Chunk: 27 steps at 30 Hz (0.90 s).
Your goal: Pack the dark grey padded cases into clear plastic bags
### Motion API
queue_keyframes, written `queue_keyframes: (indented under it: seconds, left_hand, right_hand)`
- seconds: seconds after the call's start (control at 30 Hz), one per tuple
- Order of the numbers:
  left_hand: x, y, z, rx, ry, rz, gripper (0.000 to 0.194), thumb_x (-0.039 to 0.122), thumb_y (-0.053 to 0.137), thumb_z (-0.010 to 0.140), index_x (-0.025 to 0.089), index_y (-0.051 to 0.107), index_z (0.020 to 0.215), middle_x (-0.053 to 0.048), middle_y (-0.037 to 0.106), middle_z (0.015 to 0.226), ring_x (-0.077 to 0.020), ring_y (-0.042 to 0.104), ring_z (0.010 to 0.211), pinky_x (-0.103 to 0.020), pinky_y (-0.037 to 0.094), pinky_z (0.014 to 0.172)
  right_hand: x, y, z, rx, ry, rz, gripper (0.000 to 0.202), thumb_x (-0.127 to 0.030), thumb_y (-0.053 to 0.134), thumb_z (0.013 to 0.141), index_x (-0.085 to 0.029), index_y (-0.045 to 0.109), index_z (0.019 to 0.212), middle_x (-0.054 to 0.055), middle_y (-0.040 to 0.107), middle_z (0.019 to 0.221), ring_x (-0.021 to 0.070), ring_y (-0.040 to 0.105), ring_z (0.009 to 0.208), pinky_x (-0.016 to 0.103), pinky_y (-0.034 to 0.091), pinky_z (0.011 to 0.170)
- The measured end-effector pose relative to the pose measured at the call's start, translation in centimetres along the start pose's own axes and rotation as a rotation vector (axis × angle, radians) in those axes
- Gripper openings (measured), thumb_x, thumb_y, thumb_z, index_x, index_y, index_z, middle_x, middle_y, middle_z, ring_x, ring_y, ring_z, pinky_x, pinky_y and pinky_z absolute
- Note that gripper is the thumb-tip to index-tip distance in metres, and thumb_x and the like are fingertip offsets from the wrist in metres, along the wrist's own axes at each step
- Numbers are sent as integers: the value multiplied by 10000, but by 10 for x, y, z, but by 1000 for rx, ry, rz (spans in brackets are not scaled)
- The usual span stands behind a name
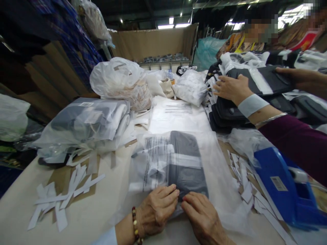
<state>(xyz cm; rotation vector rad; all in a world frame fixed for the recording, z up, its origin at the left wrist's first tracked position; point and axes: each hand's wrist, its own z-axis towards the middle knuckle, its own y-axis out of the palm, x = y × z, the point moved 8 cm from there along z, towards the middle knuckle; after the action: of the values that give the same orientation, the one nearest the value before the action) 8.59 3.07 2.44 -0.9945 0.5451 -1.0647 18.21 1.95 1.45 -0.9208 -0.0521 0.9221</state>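
Observation:
In front of me on the table lies a clear plastic bag (pixel 139 166) with printed lines of text. Inside it is a dark grey folded item (pixel 187 154) with a white band around it, next to some white material. My left hand (pixel 158 209) is closed at the bag's near edge, its fingers bent over the plastic. Close beside it, my right hand (pixel 203 217) has its fingers curled on the same edge, by the dark item's near end. Both thumbs are mostly hidden. More printed plastic bags (pixel 178 115) lie flat in a stack just beyond.
At the right, a co-worker's hands (pixel 235 89) hold a dark banded item (pixel 270 80) over a pile of similar ones. A blue tape dispenser (pixel 277 183) and white paper strips (pixel 245 183) lie nearer. Filled bags (pixel 84 126) and more strips (pixel 61 200) are on the left.

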Motion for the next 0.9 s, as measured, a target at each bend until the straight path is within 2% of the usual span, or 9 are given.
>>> queue_keyframes:
  seconds: [0.07, 0.13, 0.17, 0.23, 0.3, 0.33, 0.67, 0.77, 0.9]
  left_hand:
    - [-1, -3, 1, -88, -26, -75, 277, 255, 409, 903, 68, 604, 963, -121, 633, 1114, -254, 535, 1128, -365, 519, 898]
    - [-1, -5, 1, -134, -47, -114, 395, 426, 466, 875, 66, 602, 966, -147, 622, 1127, -278, 537, 1127, -382, 523, 907]
    - [-1, -6, 1, -129, -52, -115, 397, 420, 460, 879, 59, 600, 967, -156, 621, 1124, -280, 537, 1127, -381, 523, 912]
    - [-2, -8, 1, -64, -56, -98, 287, 227, 384, 907, 43, 601, 940, -162, 632, 1090, -259, 537, 1130, -353, 512, 931]
    - [-4, -10, 1, 29, -56, -83, 310, 42, 291, 878, 35, 600, 900, -153, 650, 1028, -225, 548, 1117, -314, 508, 935]
    - [-5, -10, 0, 69, -62, -83, 325, 20, 273, 880, 35, 598, 885, -147, 657, 991, -214, 560, 1099, -300, 513, 926]
    - [-27, -3, 5, 115, -330, -212, 293, -8, 281, 859, 78, 560, 828, -106, 588, 890, -181, 545, 1038, -266, 513, 909]
    - [-31, 2, 8, 104, -425, -200, 222, 3, 345, 845, 100, 539, 800, -81, 559, 849, -182, 538, 942, -268, 536, 833]
    - [-33, 9, 13, 41, -498, -128, 253, -30, 319, 802, 116, 525, 799, -76, 538, 822, -206, 506, 874, -311, 554, 732]
  right_hand:
    - [8, 5, 1, -71, 67, 38, 258, -127, 336, 922, -160, 570, 818, 43, 596, 778, 150, 516, 770, 270, 387, 684]
    - [15, 11, 1, -152, 128, 51, 214, -127, 376, 910, -174, 542, 784, 29, 574, 762, 144, 491, 719, 267, 373, 642]
    - [17, 13, 2, -178, 151, 58, 201, -129, 392, 906, -178, 531, 770, 25, 566, 758, 142, 483, 706, 265, 368, 631]
    - [20, 14, 4, -202, 183, 82, 193, -135, 399, 908, -181, 520, 765, 24, 561, 759, 143, 486, 713, 260, 375, 638]
    - [21, 13, 7, -214, 199, 110, 219, -135, 370, 919, -181, 515, 762, 22, 557, 749, 140, 492, 709, 249, 382, 632]
    - [21, 13, 9, -223, 207, 119, 232, -138, 361, 924, -182, 510, 752, 20, 553, 740, 138, 495, 703, 243, 384, 623]
    - [30, 14, 24, -221, 239, 42, 320, -263, 320, 957, -202, 463, 677, 2, 520, 644, 132, 490, 599, 238, 354, 534]
    - [31, 18, 24, -223, 246, -31, 340, -271, 295, 962, -207, 460, 673, 7, 512, 628, 138, 489, 585, 247, 342, 531]
    - [32, 20, 24, -193, 240, -160, 366, -278, 262, 968, -213, 455, 664, 13, 503, 604, 148, 482, 565, 265, 317, 532]
